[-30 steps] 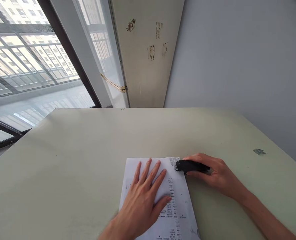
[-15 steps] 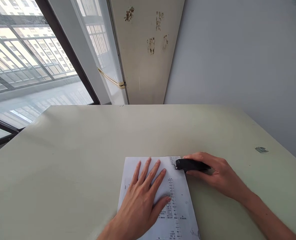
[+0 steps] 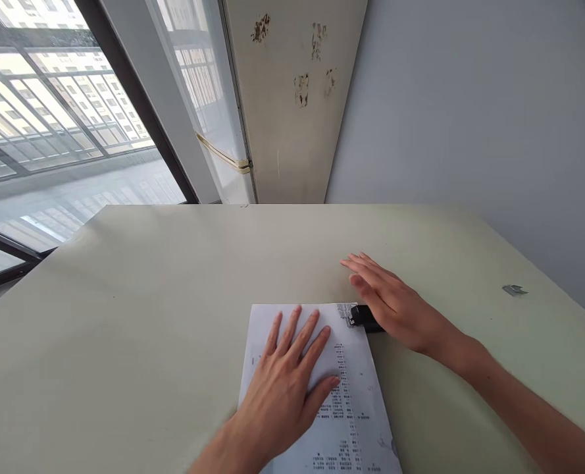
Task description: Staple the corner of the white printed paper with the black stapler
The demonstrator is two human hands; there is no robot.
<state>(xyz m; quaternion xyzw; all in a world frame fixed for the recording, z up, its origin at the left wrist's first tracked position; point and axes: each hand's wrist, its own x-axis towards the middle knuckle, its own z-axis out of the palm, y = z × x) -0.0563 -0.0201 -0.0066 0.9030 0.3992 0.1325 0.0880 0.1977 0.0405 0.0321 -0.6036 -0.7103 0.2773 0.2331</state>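
The printed paper [image 3: 374,395] lies flat on the tabletop [image 3: 149,329], at the near edge of the view and slightly right of centre. The left hand [image 3: 285,398] rests palm down on the paper, grip apart: fingers spread and pointing to the far side, thumb extended to the right across the printed lines. The black stapler [image 3: 364,317] is located at the far right corner of the paper, its front end overlapping the corner and its body extending to the right beyond the paper edge. The right hand [image 3: 395,306] is positioned over the rear of the stapler, grip apart: fingers extended to the far left, thumb separate. Contact between the right hand and the stapler cannot be determined. A small grey scrap [image 3: 514,290] lies on the right part of the tabletop, well apart from the stapler.
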